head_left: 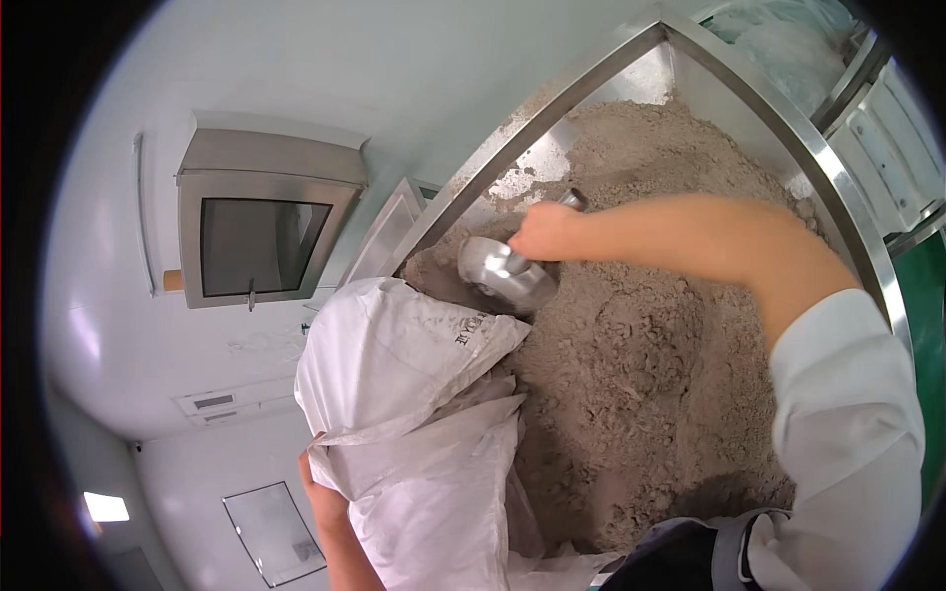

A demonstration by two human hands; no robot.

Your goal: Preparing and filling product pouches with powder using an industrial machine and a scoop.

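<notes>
In the head view, the right hand (544, 236) has its fingers wrapped around the handle of a metal scoop (493, 274), whose rounded, polished bowl catches bright reflections beside the mouth of a white bag (384, 374); the end of the handle sticks out past the fist. The scoop is over the powder (641, 345) near the far left side of a steel bin; whether its bowl touches the surface cannot be told. The powder is greyish brown, crumbly and lumpy in the middle, finer and smoother toward the edges, and heaped unevenly. The bin (714, 94) has straight, folded metal rims and smooth sheet walls, dusted in places and bent by the lens. The bag is thin and creased, bulging at its upper part and gathered into soft folds lower down, its open edge lying against the powder. The left hand (320, 483) is at the bag's left edge, partly covered by the material; how its fingers close there cannot be told. A white sleeve (847, 414) is bunched loosely above the right elbow. A box-shaped metal cabinet (266, 158) with a dark rectangular pane is set on the pale, smooth wall, and crumpled clear plastic (778, 44) lies beyond the bin's far corner. As for writing, a short line of dark print runs along the bag near its mouth, tilted and distorted by the creases.
</notes>
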